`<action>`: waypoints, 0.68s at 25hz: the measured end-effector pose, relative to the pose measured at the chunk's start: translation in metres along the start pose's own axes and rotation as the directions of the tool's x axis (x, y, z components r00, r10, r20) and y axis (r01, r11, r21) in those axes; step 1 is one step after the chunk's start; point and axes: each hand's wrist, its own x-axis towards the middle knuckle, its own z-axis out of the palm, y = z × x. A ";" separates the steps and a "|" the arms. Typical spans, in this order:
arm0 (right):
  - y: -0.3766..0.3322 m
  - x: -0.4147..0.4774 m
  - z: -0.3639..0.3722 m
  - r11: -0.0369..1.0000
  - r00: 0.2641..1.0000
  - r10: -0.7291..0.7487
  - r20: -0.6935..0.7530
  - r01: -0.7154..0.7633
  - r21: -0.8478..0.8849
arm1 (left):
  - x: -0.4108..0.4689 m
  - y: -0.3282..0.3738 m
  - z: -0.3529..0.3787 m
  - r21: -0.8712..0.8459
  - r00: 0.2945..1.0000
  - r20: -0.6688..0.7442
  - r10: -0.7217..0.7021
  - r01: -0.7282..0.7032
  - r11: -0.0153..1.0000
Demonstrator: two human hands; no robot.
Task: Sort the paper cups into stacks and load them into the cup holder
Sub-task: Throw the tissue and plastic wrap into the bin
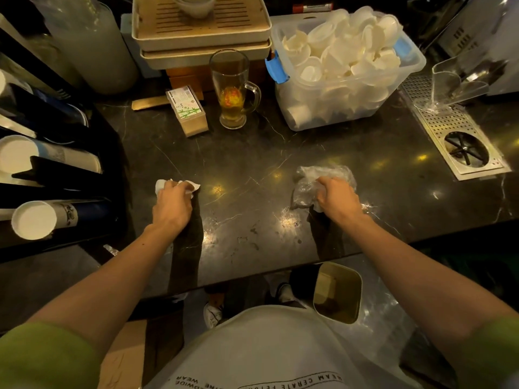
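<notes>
Head view: dark bench [280, 153]. Far right, the tub [351, 108] is heaped with loose white cups [337, 46]; the cup holder [64, 175] on the left already has stacks. Right grip [338, 199] is clenched on crumpled plastic wrap [323, 175], left grip [172, 204] on a white paper wad [161, 186]. Suggest dropping both in the bin [361, 287], then nesting cups by size before loading.

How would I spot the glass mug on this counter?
Find the clear plastic bin heaped with white cups at the back of the dark counter. Just left of it stands the glass mug: tall, handled, holding amber liquid.
</notes>
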 end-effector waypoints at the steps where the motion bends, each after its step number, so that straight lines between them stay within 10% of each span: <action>1: -0.001 -0.006 -0.001 0.999 1.000 0.010 -0.028 -0.009 0.054 | -0.003 0.004 0.000 -0.040 0.998 -0.014 0.055 -0.056 0.998; 8: 0.007 -0.101 -0.001 0.945 0.925 0.140 -0.353 -0.019 0.325 | -0.051 0.077 0.026 -0.321 0.826 -0.121 0.550 -0.557 0.766; 17: 0.090 -0.255 0.025 0.769 0.684 0.601 -0.413 -0.357 0.530 | -0.159 0.161 0.111 -0.529 0.625 0.076 0.777 -0.636 0.562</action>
